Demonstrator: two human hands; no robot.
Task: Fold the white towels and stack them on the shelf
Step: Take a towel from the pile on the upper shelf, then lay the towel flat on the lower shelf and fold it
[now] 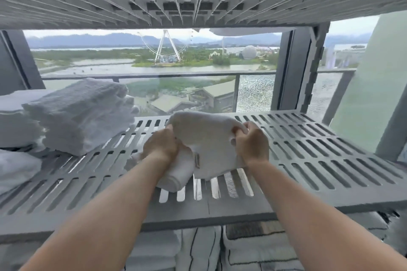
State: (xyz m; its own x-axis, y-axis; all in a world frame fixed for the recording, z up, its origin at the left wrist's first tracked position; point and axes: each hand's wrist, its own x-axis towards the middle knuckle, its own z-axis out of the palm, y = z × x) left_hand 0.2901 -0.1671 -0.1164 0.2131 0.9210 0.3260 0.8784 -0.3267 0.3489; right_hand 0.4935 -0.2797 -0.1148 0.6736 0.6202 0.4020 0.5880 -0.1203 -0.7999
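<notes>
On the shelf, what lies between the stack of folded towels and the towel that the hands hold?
Nothing: in the head view only bare slotted shelf lies between the stack and the held towel.

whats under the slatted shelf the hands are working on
Below the shelf, folded towels with dark stripes show at the front; the shelf itself hides the rest.

I count two hands mid-frame: a left hand (161, 146) and a right hand (251, 145); one white towel (207, 138) gripped by both; one folded stack (81, 114) at left, its layers too blurred for me to number; one flatter white pile (15, 121) at the far left edge; one loose towel (15, 169) lower left; two slotted shelves — the lower shelf (308, 149) and the upper shelf (88, 11); striped towels (253, 251) along the bottom, number unclear.
</notes>
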